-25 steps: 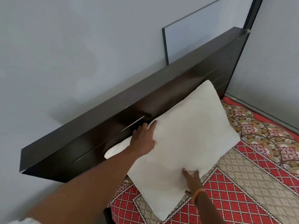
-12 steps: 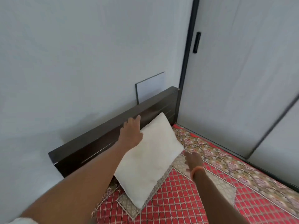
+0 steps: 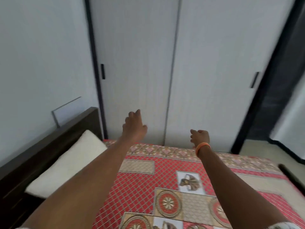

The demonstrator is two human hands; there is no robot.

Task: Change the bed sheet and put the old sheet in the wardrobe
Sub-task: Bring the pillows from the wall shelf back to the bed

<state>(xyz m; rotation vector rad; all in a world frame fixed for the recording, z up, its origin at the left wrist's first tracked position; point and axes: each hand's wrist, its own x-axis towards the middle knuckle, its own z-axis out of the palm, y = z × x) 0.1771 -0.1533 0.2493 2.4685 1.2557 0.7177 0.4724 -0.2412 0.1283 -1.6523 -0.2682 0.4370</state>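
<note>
Head view: both hands hang in the air above the sheet point(image 3: 165, 187), which lies spread over the bed, the left hand point(image 3: 134, 126) with loosely spread fingers and the right hand point(image 3: 200, 136) with fingers loosely curled, neither holding anything. The pillow point(image 3: 66, 162) leans on the headboard point(image 3: 49, 146), beside the sheet's edge. The bed looks made (judging by the flat sheet), so the wardrobe point(image 3: 206, 63), closed beyond the sheet, likely comes next: slide a door by its handle point(image 3: 102, 71).
</note>
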